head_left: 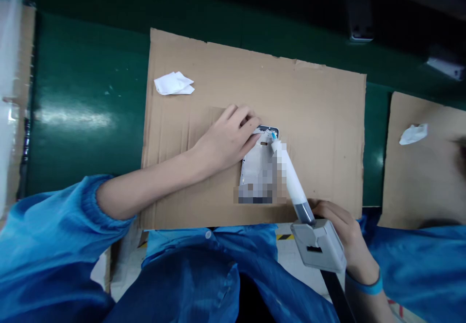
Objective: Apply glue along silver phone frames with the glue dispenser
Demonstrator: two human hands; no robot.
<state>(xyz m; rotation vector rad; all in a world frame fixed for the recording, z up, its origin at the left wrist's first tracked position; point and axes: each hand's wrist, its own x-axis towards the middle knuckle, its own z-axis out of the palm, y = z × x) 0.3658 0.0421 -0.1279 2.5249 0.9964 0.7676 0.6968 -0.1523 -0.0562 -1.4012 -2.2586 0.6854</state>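
Note:
A silver phone housing (pixel 257 162) lies on a cardboard sheet (pixel 320 104), its lower part blurred by pixelation. My left hand (pixel 233 131) is closed on the upper left edge of the housing, thumb and fingers at its top end. A white tube-shaped tool with a blue tip (pixel 294 182) slants over the right side of the housing. Its tip is at the top right corner; whether it touches I cannot tell. Beside the tool's lower end my right hand (pixel 345 235) is curled around it, fingers partly hidden behind a grey box-like piece (pixel 320 245) with a black strap or cable.
A folded white tissue (pixel 174 84) rests at the upper left of the cardboard. Under it is a green tabletop (pixel 83 85). To the right are another cardboard sheet (pixel 418 177) with a white tissue (pixel 413 134) and a person's blue sleeve (pixel 429 260). Light-coloured objects sit in shadow at the back right.

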